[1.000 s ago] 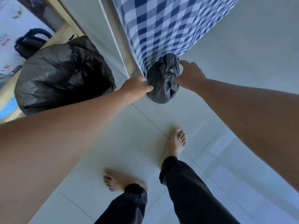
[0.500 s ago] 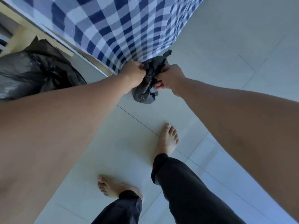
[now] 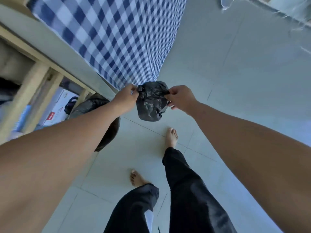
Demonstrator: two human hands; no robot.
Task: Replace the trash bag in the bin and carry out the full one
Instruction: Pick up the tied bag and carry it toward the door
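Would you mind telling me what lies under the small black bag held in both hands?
Under the small black bag there is only bare tiled floor, with a right foot nearer the person. The floor directly behind the bag is covered.

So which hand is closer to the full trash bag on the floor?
Left. The left hand hangs just above the full trash bag; the right hand is farther away, across the small black bag both hands pinch.

Pale tiled floor beneath us

On it we see our two bare feet; a full, crumpled black plastic trash bag sits beside the wooden frame, left.
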